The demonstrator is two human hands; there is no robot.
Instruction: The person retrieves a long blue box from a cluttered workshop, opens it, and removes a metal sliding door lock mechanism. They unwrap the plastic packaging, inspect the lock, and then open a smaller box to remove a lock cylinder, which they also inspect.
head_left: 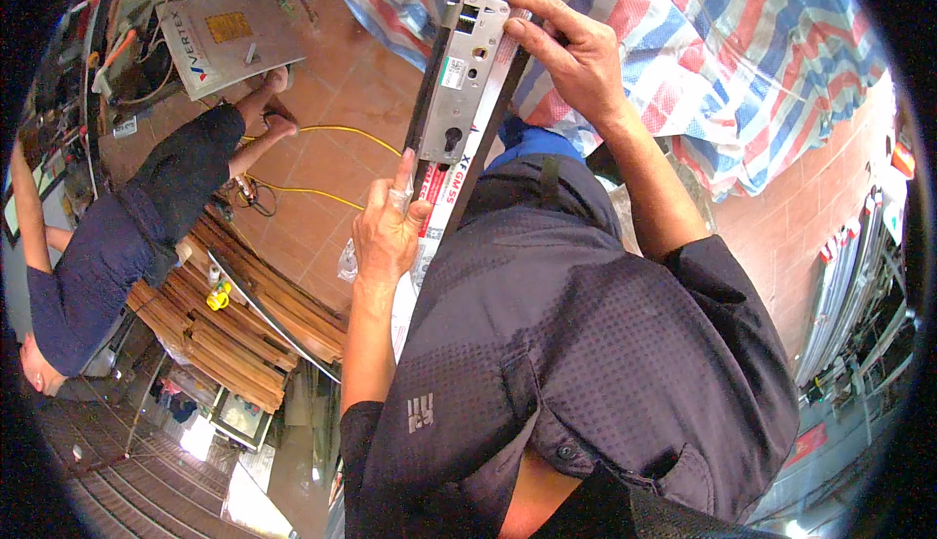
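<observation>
Red print [457, 180] marks the white-wrapped bar [495, 80], a pale label [452, 73] the metal lock [467, 106], dark lettering [183, 51] the board [273, 41].

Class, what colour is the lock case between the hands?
Mostly silver-grey; the lock case shows best in the head view.

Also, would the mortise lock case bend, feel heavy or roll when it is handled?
The mortise lock case is probably stiff, judging by its straight metallic edges. Its grey, metal-looking surface suggests some weight. The flat, long shape should slide rather than roll.
</observation>
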